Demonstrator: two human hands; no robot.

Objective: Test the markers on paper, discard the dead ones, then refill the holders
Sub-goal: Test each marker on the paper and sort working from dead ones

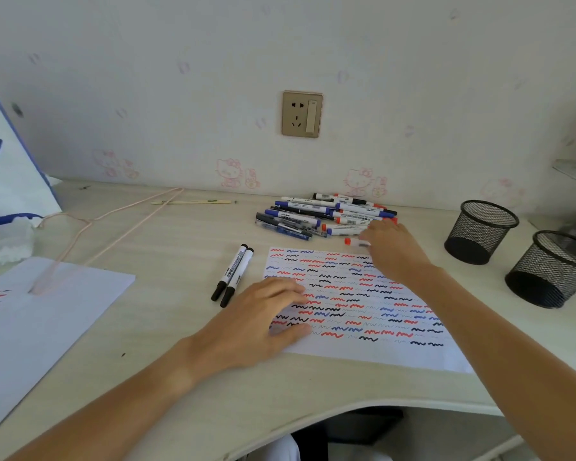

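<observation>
Head view, looking down at a pale wood tabletop point(167, 327) set vs. a cartoon-cat wallpapered wall. Left hand point(263, 322) lies flat w/ fingers straight, pressing the near-left part of the test paper point(363, 314), which is covered in rows of red, blue & black squiggles. Right hand point(393, 251) reaches over the sheet's far edge to a red-capped marker point(354, 242) lying just beyond the paper; fingers are on it, but can't tell whether they've closed round it or only touch it.

Just behind that hand, a heap of markers point(326, 214) w/ blue, black & red caps, close to the wall. Two black markers point(233, 274) lie side by side, touching, just left of the sheet, caps toward the person. Two black mesh holders on the right: far holder point(482, 231) and near holder point(552, 271), beside each other, well apart from the heap.

Left side: second paper sheet point(47, 324) w/ a few squiggles at its edge, a pink wire hanger point(90, 234) partly over it, a white-blue bag point(10, 174), a thin pencil-like stick point(193, 202) near the wall. Wall socket point(302, 114) above the heap.
</observation>
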